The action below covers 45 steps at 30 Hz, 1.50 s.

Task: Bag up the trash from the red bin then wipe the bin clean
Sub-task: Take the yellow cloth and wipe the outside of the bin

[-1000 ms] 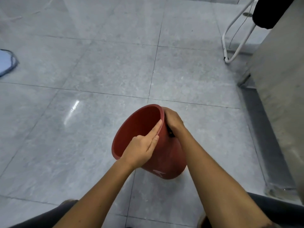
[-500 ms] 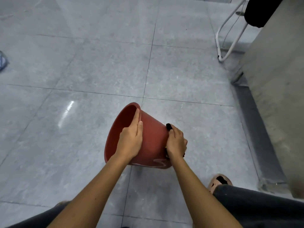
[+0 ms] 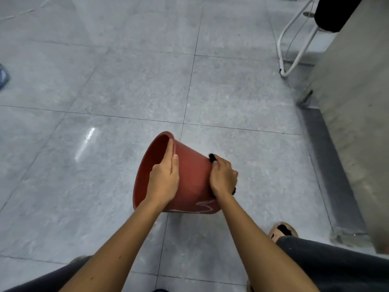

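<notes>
wiping stage, I reckon, no trash in sight | left grip (image 3: pixel 164 180) flat, fingers straight, steadying tilted round red plastic bin (image 3: pixel 193 186) between my grips | right grip (image 3: pixel 223 178) clenched on black cloth (image 3: pixel 212 158), pressed to outer wall | inside maybe left

one red bin (image 3: pixel 194 182), two hands (image 3: pixel 164 179) (image 3: pixel 223 178), one cloth (image 3: pixel 212 158)

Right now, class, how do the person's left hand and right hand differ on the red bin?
The left hand lies flat with straight fingers; the right hand is curled. The left hand holds nothing, while the right hand grips a black cloth. The left hand reaches the rim; the right hand sits lower on the wall. Both are on the tilted red bin.
</notes>
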### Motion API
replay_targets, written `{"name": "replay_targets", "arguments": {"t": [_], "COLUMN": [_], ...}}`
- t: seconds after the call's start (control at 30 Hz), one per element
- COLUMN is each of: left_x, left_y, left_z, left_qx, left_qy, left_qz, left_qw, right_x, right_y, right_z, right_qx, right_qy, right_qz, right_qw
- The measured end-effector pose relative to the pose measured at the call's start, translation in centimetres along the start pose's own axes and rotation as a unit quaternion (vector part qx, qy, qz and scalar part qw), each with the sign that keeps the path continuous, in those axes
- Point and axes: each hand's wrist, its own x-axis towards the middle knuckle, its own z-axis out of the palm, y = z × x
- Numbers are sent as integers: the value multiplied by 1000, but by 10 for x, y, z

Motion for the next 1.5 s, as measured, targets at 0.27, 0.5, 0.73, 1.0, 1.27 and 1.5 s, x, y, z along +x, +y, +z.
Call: {"name": "replay_targets", "arguments": {"t": [0.27, 0.5, 0.73, 1.0, 1.27, 1.5], "left_x": [-4, 5, 8, 12, 9, -28], "left_y": [-4, 6, 3, 2, 10, -20], "left_z": [-5, 5, 1, 1, -2, -12], "left_qx": [-12, 9, 0, 6, -101, 106], "left_qy": [-4, -10, -1, -12, -89, -93], "left_qz": [-13, -23, -41, -46, 3, 81], "left_qw": [1000, 1000, 999, 999, 991, 987], "right_x": [-20, -6, -28, -34, -7, 22], "right_y": [-13, -2, 15, -17, 22, 17], "right_z": [16, 1, 7, 3, -11, -24], "right_qx": [-29, -23, -37, -27, 44, 59], "right_qy": [31, 6, 23, 0, 64, -35], "right_qz": [-208, -63, -245, -250, -67, 5], "right_qw": [977, 998, 969, 968, 995, 998]}}
